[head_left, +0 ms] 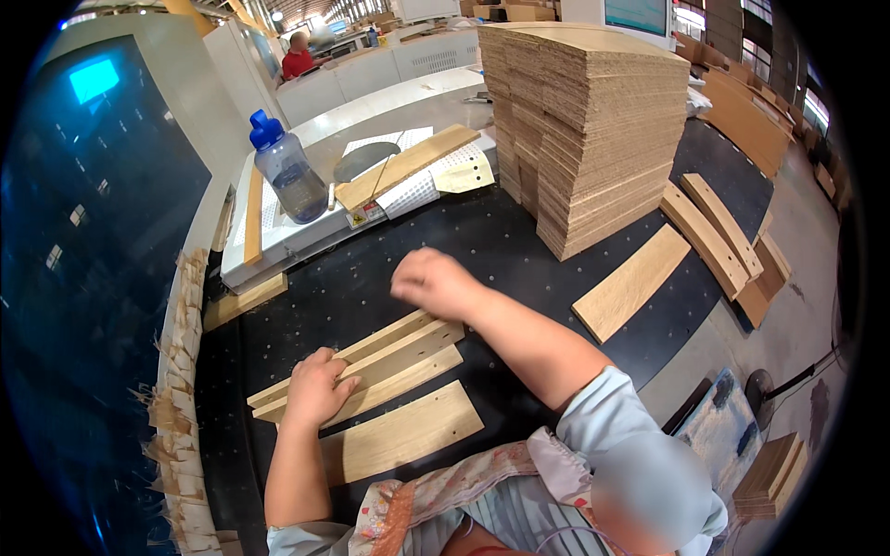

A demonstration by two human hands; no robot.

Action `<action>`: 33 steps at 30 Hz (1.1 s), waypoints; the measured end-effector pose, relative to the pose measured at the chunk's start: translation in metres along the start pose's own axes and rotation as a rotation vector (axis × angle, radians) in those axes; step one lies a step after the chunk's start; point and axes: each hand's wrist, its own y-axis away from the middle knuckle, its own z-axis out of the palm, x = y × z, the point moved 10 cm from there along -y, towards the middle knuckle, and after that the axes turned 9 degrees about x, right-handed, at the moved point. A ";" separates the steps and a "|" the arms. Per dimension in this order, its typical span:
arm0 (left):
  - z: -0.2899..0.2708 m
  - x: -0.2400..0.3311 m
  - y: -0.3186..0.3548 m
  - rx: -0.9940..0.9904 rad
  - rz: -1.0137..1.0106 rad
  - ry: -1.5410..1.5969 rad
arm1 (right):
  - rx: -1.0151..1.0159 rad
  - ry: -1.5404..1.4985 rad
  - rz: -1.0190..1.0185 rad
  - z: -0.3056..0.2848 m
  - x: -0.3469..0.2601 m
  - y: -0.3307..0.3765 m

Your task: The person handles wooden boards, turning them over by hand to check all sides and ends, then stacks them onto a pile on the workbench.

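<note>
My left hand [317,385] grips the left part of a wooden channel [394,355], pale strips standing on edge side by side on the black table. Its fingers bend over the upper edges. My right hand [434,283] is raised just beyond the channel's right end, apart from the wood. Its fingers are curled and slightly blurred, so whatever they may hold is hidden. Between the channel and my body lies a flat wooden board [408,434] with small holes near its right end.
A tall stack of particle boards [579,139] stands at the back right. Right of it lie a single board [632,283] and several curved pieces [706,236]. A blue-capped water bottle [289,171] stands on a white machine casing [278,264]. Torn cardboard edging [181,371] lines the left side.
</note>
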 end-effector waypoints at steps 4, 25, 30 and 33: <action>0.001 0.003 -0.003 0.038 0.016 0.012 | 0.158 0.264 0.202 -0.028 0.091 -0.005; -0.009 0.006 -0.003 0.072 -0.047 -0.002 | 0.243 0.494 -0.245 0.042 0.162 -0.079; -0.007 0.005 -0.003 0.083 -0.049 -0.007 | 0.222 0.518 -0.301 0.046 0.160 -0.080; -0.009 0.005 -0.002 0.100 -0.056 0.005 | 0.170 0.567 -0.295 0.051 0.162 -0.084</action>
